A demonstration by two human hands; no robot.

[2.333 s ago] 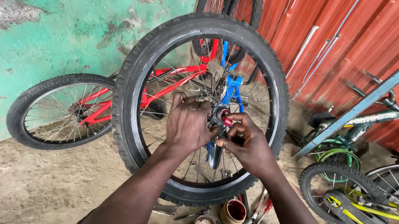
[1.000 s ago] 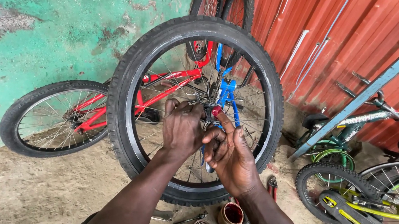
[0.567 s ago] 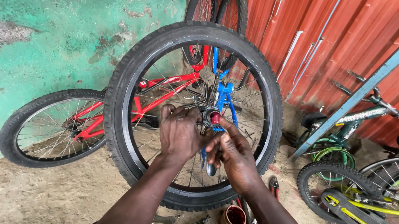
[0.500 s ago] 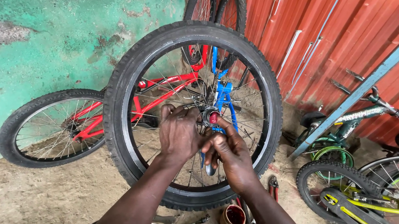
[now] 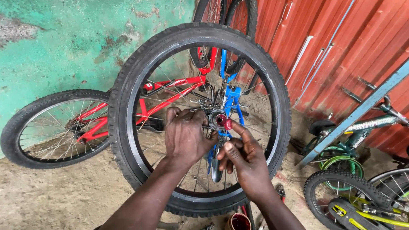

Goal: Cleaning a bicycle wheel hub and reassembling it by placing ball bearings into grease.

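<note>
Two hands work at the middle of a big black wheel (image 5: 200,119). The wheel stands upright, near the person, in the middle of the scene. The left hand (image 5: 185,137) curls round the hub (image 5: 215,120), with its fingers closed on the metal there. The right hand (image 5: 243,159) comes up from below, and its thumb and first finger pinch a small red part (image 5: 227,124) right at the hub's end.

The tyre is already on the rim, and the spokes all look in place. The red part sits at the hub but the fingers are on it, so I think it is not yet tight. The wheel is not on any bike, so that seems left to do too.

Behind the wheel, a red bike (image 5: 123,112) leans by the green wall (image 5: 57,37) on the left. A green and yellow bike (image 5: 369,198) lies on the right by the red wall (image 5: 352,38). A small pot (image 5: 239,225) sits on the ground near the person.
</note>
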